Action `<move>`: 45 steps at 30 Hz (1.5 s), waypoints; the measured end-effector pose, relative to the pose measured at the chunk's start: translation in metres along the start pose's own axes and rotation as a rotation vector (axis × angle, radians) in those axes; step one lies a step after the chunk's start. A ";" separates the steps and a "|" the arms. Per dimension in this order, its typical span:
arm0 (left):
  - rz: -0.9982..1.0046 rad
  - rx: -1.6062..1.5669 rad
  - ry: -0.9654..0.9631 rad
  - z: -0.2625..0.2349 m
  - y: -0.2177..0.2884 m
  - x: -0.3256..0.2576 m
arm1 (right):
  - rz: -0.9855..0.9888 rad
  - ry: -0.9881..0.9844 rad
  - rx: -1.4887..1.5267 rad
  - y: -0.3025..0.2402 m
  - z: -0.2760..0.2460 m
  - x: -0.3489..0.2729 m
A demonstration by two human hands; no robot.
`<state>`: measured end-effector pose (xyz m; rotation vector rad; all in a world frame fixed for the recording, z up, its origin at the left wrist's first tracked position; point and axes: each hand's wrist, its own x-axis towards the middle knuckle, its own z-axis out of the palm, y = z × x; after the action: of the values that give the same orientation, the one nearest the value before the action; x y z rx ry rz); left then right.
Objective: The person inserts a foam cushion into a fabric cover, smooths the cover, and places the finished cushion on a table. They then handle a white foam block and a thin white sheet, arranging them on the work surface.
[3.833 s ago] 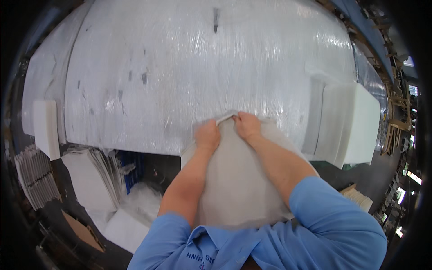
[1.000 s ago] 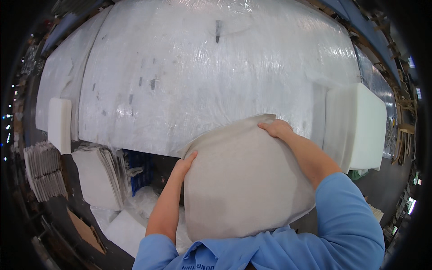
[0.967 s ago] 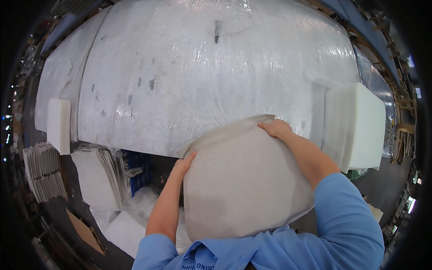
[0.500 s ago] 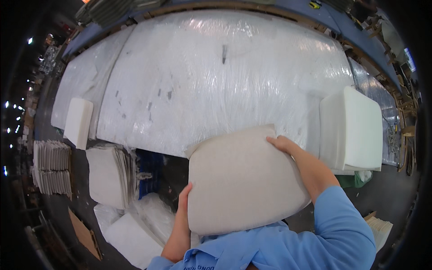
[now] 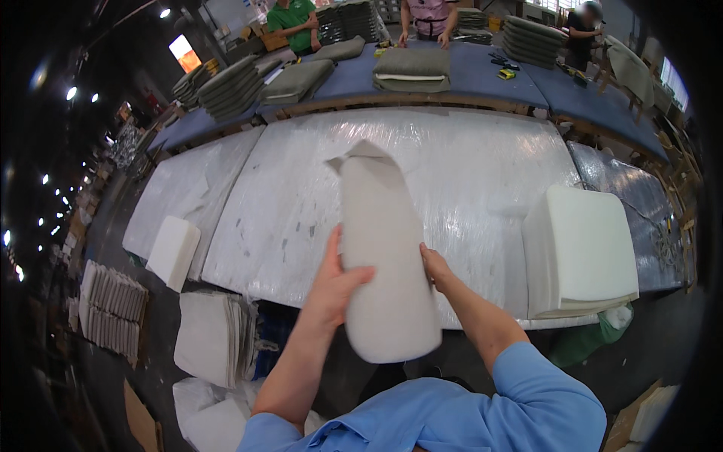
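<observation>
On my head view, I'm holding a beige fabric-covered cushion (image 5: 388,264) between both hands: the left hand (image 5: 339,288) is clasping one side, thumb lying across the face, while the right hand (image 5: 435,269) is gripping the opposite edge. The cushion is hovering over the near edge of a plastic-wrapped worktable (image 5: 263,207). White foam pads (image 5: 587,248) are sitting stacked rightward; grey-green cushions (image 5: 412,62) are resting beyond.

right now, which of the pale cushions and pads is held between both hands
The beige cushion, between the left hand and the right hand; the white foam stack to its right and white foam slab to its left are untouched.
</observation>
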<state>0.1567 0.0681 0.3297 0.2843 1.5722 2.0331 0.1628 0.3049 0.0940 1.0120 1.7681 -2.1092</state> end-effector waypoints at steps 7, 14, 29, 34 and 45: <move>0.113 0.608 -0.073 0.071 -0.056 0.064 | -0.377 -0.159 0.415 -0.083 -0.008 -0.093; 0.317 0.781 -0.051 0.101 -0.093 0.079 | -0.532 -0.115 0.108 -0.136 -0.035 -0.101; 0.246 0.669 -0.126 0.056 -0.069 0.081 | -0.376 0.200 -0.052 -0.256 0.000 0.032; 0.225 0.555 -0.159 0.010 -0.056 0.085 | -0.439 0.148 0.056 -0.261 0.041 0.056; 0.191 0.434 -0.253 -0.031 -0.038 0.107 | -0.592 0.119 0.474 -0.241 0.060 0.088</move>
<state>0.0640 0.1066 0.2674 0.8477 1.8619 1.6833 -0.0603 0.3346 0.2318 0.7771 1.8277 -2.9945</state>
